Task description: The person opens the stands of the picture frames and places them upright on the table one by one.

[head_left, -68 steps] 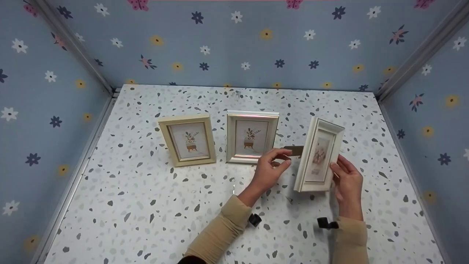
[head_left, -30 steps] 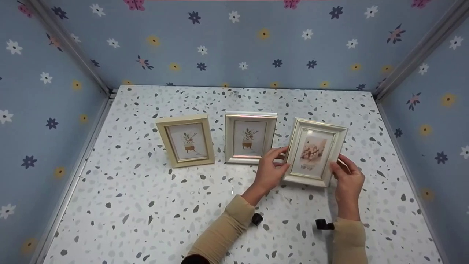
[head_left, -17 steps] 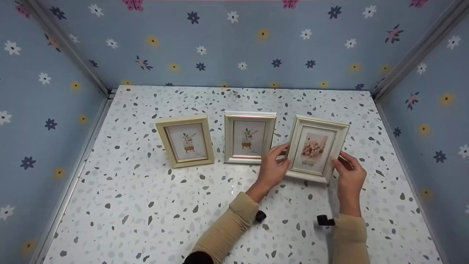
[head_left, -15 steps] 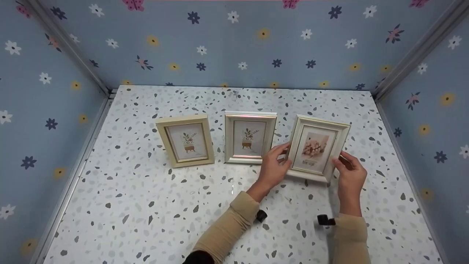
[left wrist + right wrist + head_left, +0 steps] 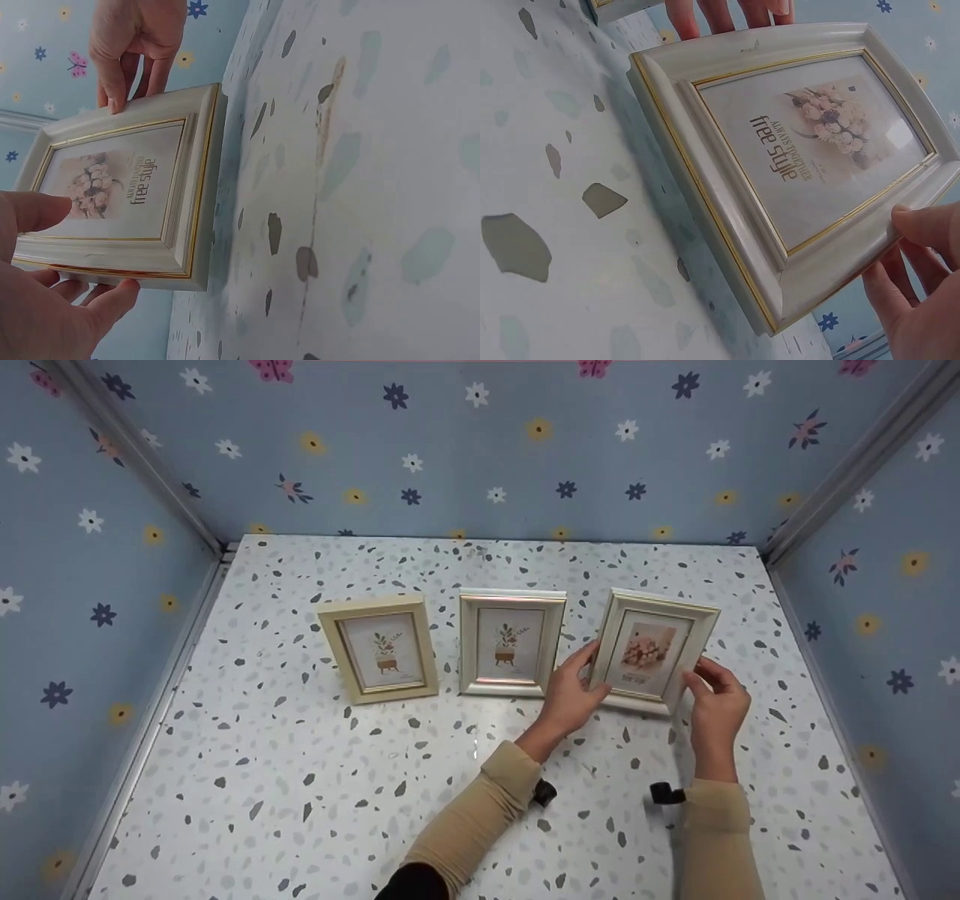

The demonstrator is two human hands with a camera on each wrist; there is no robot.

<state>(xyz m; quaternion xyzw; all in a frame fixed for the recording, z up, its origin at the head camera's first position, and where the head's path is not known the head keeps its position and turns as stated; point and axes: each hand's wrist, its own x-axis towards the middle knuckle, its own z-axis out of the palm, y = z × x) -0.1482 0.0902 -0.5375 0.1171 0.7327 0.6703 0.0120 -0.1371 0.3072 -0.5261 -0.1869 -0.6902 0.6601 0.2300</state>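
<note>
A cream picture frame (image 5: pixel 647 655) with gold lines and a pink flower print stands tilted back at the right, held by its two sides. My left hand (image 5: pixel 574 697) grips its left edge, thumb on the front and fingers behind. The right hand (image 5: pixel 718 716) pinches the opposite edge, thumb in front. In the right wrist view, the frame's print (image 5: pixel 832 127) reads "free style". Whether its lower edge touches the table I cannot tell. Just left of it stands a silvery frame (image 5: pixel 512 688) with a potted-plant print, close to the left hand. What is behind the held frame is hidden.
A yellowish frame (image 5: pixel 386 696) with a similar plant print stands farther left, turned slightly. The white speckled table (image 5: pixel 315 795) lies beneath all three. Blue flowered walls (image 5: pixel 480 450) enclose the back and both sides.
The right-hand frame has turned from angled to facing forward, and my left hand has taken its left edge. Both hands have then moved it slightly back and right.
</note>
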